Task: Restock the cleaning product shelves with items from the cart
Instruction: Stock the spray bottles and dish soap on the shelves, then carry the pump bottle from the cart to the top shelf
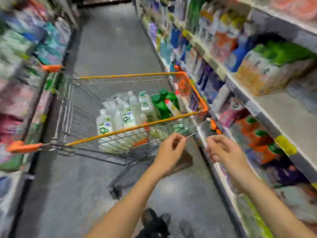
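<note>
Holding nothing, fingers loosely curled: left hand [169, 150] just beside the cart's near right corner, right hand [223, 150] near the lower shelf edge. Stocked shelves [283, 114] along the right, wire cart [133, 75] beside them. Inside, toward its right end, white bottles [118, 117] and green bottles [161, 103].
</note>
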Tool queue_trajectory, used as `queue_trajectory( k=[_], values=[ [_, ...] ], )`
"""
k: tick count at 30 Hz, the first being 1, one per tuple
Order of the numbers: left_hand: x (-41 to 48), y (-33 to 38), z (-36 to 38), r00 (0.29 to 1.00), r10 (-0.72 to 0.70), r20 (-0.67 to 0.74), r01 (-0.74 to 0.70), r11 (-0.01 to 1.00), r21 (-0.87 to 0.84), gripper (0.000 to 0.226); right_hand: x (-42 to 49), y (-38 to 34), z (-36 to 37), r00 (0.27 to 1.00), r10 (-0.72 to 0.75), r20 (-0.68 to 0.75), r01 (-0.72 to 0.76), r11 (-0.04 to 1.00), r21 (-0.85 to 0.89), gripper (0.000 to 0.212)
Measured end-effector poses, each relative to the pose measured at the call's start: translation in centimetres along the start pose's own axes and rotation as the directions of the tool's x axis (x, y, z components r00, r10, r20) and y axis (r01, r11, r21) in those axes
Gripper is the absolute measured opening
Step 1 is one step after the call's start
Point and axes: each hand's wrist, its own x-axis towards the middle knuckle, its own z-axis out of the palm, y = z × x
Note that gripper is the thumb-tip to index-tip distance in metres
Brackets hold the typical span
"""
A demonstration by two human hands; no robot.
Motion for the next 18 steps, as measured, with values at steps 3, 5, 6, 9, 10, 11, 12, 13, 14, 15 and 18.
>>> queue_trajectory(
  k=[3,5,6,9,10,11,12,13,14,15,18],
  values=[
    [3.1,-3.8,-7.2,0.995,-0.056,-0.079,0.063,0.994,0.088,0.006,5.3,-0.5,5.9,0.995,0.058,0.076,-0.058,0.998,-0.012,0.006],
    [5.3,-6.1,-11.1,0.985,-0.078,-0.151,0.105,0.978,0.180,0.004,8.7,-0.5,9.2,0.990,0.089,0.106,-0.087,0.996,-0.028,0.007],
    [6.1,-7.2,-12.8,0.978,-0.078,-0.195,0.127,0.959,0.254,0.005,10.3,-0.3,10.8,0.986,0.112,0.124,-0.106,0.993,-0.054,0.007],
    [8.0,-10.4,-16.5,0.963,-0.138,-0.230,0.227,0.877,0.424,0.020,14.7,0.6,14.9,0.969,0.183,0.166,-0.164,0.979,-0.122,0.006],
    [8.6,-11.3,-17.4,0.956,-0.194,-0.218,0.275,0.849,0.451,0.026,16.3,1.0,16.2,0.960,0.210,0.187,-0.187,0.973,-0.132,0.009],
    [9.1,-12.2,-18.0,0.948,-0.242,-0.205,0.313,0.825,0.471,0.031,17.7,1.3,17.5,0.946,0.248,0.211,-0.223,0.965,-0.135,0.016],
    [9.6,-13.0,-18.5,0.940,-0.280,-0.196,0.341,0.804,0.486,0.034,19.3,1.8,18.7,0.927,0.290,0.239,-0.259,0.954,-0.153,0.026],
    [10.2,-13.8,-19.0,0.933,-0.304,-0.195,0.361,0.788,0.498,0.036,20.7,2.3,20.0,0.906,0.328,0.267,-0.282,0.939,-0.196,0.035],
    [10.8,-14.5,-19.4,0.924,-0.325,-0.201,0.382,0.772,0.509,0.038,22.1,2.9,21.3,0.885,0.365,0.288,-0.296,0.920,-0.257,0.042],
    [11.6,-15.2,-19.8,0.915,-0.347,-0.206,0.402,0.752,0.523,0.040,23.4,3.6,22.5,0.869,0.393,0.301,-0.301,0.902,-0.310,0.048],
    [14.1,-17.1,-20.7,0.871,-0.444,-0.210,0.482,0.694,0.535,0.044,27.3,6.6,26.0,0.830,0.463,0.311,-0.300,0.841,-0.451,0.059]
  ],
)
